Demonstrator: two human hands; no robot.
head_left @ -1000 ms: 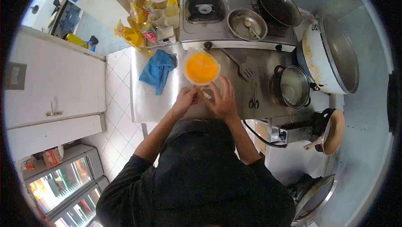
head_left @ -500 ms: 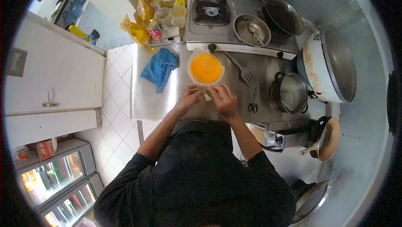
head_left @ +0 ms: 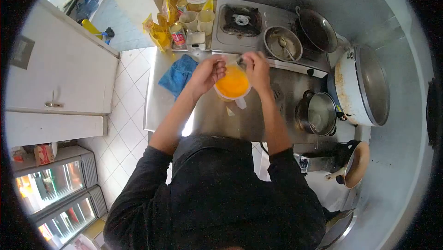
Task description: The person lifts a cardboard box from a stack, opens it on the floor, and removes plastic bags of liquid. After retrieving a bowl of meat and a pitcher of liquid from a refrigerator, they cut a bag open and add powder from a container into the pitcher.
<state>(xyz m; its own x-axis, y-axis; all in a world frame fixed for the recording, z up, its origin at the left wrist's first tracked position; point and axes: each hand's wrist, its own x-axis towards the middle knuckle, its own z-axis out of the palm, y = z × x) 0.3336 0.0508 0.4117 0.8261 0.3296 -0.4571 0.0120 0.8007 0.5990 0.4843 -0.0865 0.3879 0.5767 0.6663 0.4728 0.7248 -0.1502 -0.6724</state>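
A translucent plastic jug (head_left: 223, 96) with bright orange liquid (head_left: 233, 84) stands on the steel counter, seen from above, its handle (head_left: 241, 104) pointing towards me. At its far left rim is my left hand (head_left: 207, 74), fingers curled in. My right hand (head_left: 258, 71) is at the far right rim, fingers bent and smeared by motion. A hazy, clear patch shows between the fingertips; I cannot make out what they hold. A small pale scrap (head_left: 230, 111) lies on the counter near the handle. Left of my left hand is a crumpled blue cloth (head_left: 179, 74).
Behind the jug stands a gas stove (head_left: 240, 42) with a steel bowl and spoon (head_left: 283, 44) and a dark wok (head_left: 317, 29). Cans (head_left: 177, 35), cups (head_left: 206, 21) and yellow packets (head_left: 157, 34) sit back left. A pot (head_left: 322, 111) and a large white pot (head_left: 346, 79) are right.
Both hands have moved from the jug's near side up to its far rim. The jug's handle, covered before, now shows. My right arm now covers most of the spatula and the scissors.
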